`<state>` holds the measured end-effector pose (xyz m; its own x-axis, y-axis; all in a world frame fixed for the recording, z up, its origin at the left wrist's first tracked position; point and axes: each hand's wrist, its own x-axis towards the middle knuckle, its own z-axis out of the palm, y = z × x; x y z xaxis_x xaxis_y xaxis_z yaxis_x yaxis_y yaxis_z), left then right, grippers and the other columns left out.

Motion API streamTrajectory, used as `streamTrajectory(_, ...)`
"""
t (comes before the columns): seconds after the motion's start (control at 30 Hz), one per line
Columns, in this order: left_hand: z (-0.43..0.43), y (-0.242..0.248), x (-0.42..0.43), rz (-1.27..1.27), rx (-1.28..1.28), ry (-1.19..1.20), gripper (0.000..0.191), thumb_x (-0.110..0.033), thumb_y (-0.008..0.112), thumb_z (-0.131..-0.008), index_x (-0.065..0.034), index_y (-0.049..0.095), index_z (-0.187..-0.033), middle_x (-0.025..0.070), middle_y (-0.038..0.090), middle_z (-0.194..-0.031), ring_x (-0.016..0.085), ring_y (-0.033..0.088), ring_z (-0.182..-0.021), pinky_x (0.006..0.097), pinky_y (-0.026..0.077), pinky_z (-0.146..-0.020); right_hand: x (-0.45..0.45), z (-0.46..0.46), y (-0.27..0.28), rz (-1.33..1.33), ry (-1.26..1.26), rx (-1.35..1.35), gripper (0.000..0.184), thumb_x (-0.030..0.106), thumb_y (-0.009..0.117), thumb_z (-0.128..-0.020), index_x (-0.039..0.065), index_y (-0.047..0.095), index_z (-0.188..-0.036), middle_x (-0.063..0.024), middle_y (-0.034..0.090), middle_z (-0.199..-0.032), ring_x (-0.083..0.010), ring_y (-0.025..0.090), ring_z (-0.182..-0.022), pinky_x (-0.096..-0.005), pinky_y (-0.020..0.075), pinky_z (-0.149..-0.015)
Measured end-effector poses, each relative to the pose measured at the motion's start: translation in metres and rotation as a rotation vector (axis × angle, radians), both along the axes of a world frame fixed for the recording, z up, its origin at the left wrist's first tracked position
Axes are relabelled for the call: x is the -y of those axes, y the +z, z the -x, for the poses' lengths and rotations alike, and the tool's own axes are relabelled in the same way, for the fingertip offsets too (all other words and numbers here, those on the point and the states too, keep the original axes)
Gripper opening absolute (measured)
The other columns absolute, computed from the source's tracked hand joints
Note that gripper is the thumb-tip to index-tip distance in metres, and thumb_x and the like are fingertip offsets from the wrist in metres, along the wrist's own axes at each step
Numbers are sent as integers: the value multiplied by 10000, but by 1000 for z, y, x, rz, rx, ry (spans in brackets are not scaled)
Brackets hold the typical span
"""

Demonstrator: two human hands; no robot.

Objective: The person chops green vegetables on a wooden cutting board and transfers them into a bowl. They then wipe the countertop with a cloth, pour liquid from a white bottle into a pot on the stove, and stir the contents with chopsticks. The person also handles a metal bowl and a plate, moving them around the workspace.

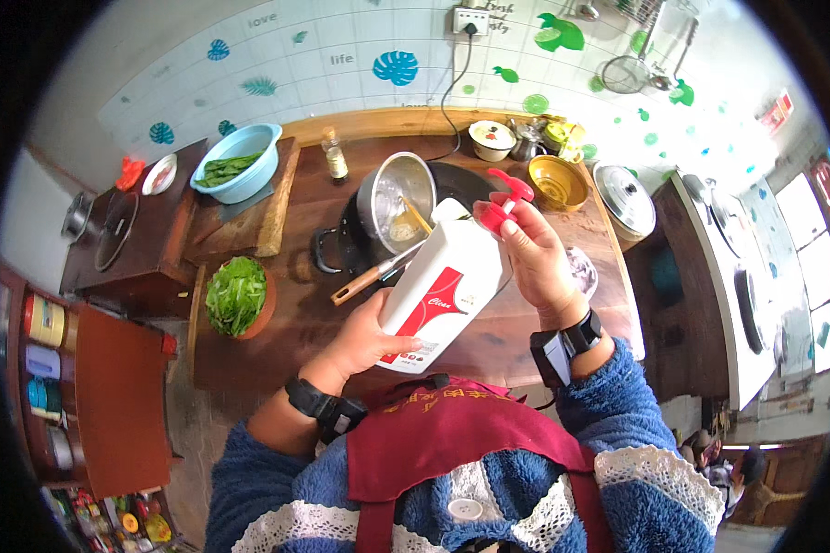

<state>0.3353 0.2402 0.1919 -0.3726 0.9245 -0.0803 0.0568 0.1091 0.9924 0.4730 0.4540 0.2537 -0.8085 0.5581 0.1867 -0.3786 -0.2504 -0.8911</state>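
A large white plastic bottle [449,276] with a red label is tilted in front of me. My left hand [370,335] grips its lower end. The fingers of my right hand [536,256] close around the red pump head [506,200] at the bottle's top corner. I cannot tell whether the pump is still screwed on. Just beyond the bottle, a metal bowl [380,200] leans on its side in a black wok [463,180]. Foamy liquid and a thin wooden stick [415,213] are inside it. A wooden-handled utensil [356,287] lies across the wok's near rim, partly hidden.
A terracotta-coloured bowl of cut greens [236,297] stands at left, behind it a blue basin [249,183] on a wooden chopping board [277,221]. Beyond the wok is a small sauce bottle [334,159]. An amber bowl [557,183] and lidded pot [622,197] stand at right.
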Motion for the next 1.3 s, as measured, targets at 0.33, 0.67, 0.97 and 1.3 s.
streamTrajectory(0.33,-28,-20,-47,-89,-142,-237,739,-177,821,-637,-3,442,-1247,135,566,-1147,210,546,-1057,330,422,-915,16,-92,-32,110,-525,12,548,374,491,-934,12,393,-1333,-101,567,-1190,-212,516,-1114,-356,311,-1017)
streamTrajectory(0.67,-118,-77,-85,-6,15,-663,590,-104,803,-657,-1,489,-1147,96,603,-1075,187,575,-991,326,461,-873,72,-236,-68,454,-981,24,507,382,391,-968,11,417,-1312,-162,659,-1033,-279,475,-1203,-391,302,-999)
streamTrajectory(0.97,-223,-85,-107,448,434,-1051,664,-114,801,-680,-7,445,-1231,64,578,-1101,148,548,-1002,308,457,-881,105,-367,-95,400,-852,-3,651,208,648,-851,14,333,-1387,-140,528,-1274,-236,460,-1210,-379,293,-1051)
streamTrajectory(1.3,-361,-130,-105,-282,-1172,-671,559,-220,724,-613,-115,521,-1122,55,555,-1037,261,515,-986,437,379,-830,120,-449,-208,915,-1328,141,253,293,558,-920,57,582,-1009,-64,646,-974,-179,604,-911,-310,466,-815)
